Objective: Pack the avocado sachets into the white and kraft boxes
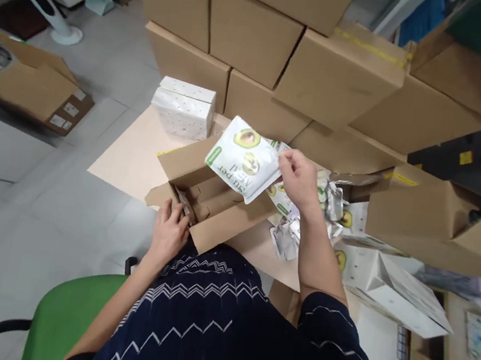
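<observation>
My right hand [300, 177] pinches a white pouch [244, 159] by its right edge. The pouch shows printed avocado halves and hangs over an open cardboard box [223, 226], whose long flaps are spread. At the box's left end, my left hand [170, 233] has its fingers curled over the edge. Some brown cardboard and a dark strip show inside the box; the rest of its inside is hidden by the pouch and flaps. Beneath my right forearm lies a heap of similar pouches [281, 199] and silver packets [288, 240].
A white dotted carton [183, 109] stands at the table's [120, 154] back left. Large brown boxes [252, 28] are stacked behind. On the right are an open box [428, 217] and a white carton [406, 294]. A green chair [65, 316] is at lower left.
</observation>
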Tool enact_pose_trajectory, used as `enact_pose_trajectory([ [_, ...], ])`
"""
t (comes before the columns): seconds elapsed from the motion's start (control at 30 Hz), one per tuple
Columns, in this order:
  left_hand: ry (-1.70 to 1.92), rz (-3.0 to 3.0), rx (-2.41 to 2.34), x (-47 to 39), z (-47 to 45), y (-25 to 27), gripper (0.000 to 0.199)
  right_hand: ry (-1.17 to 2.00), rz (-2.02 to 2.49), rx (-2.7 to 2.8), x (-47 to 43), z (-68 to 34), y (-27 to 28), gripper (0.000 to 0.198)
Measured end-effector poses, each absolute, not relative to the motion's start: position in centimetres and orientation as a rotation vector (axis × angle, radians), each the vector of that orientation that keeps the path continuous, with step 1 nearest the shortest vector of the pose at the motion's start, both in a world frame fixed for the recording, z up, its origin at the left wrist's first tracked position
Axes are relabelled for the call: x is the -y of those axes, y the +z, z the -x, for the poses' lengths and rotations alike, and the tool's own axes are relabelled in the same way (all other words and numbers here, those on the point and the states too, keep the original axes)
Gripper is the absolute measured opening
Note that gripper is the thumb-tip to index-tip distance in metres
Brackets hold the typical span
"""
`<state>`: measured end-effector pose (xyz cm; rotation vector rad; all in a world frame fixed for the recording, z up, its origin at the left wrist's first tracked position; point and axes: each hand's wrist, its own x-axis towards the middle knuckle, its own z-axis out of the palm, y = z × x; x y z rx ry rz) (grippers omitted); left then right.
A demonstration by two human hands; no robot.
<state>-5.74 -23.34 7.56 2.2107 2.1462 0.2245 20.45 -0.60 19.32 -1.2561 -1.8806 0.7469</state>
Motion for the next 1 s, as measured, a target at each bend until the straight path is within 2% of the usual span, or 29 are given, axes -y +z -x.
enact_pose_trajectory([
  [0.13,0.194,-2.159,-2.163,23.5,5.6,7.6,0.030,0.720,1.281,2.116,1.3,-17.6,18.7,0.020],
  [0.4,0.235,-2.127,-2.150,23.6,5.7,7.5,0.033,0.580,1.300,2.730,1.6,-13.2,21.1,0.031],
  [0.6,0.281,-2.104,-2.124,23.4,6.1,7.3,0.037,0.611,1.039,3.238,2.2,-4.7,20.1,0.025],
  [0.83,0.318,-2.144,-2.078,23.4,5.7,6.9,0.033,0.641,0.979,3.342,2.7,-1.2,19.3,0.027],
  [1.0,0.286,-2.156,-2.068,23.5,5.5,6.6,0.037,0.782,0.995,3.302,2.5,-0.1,16.2,0.028],
])
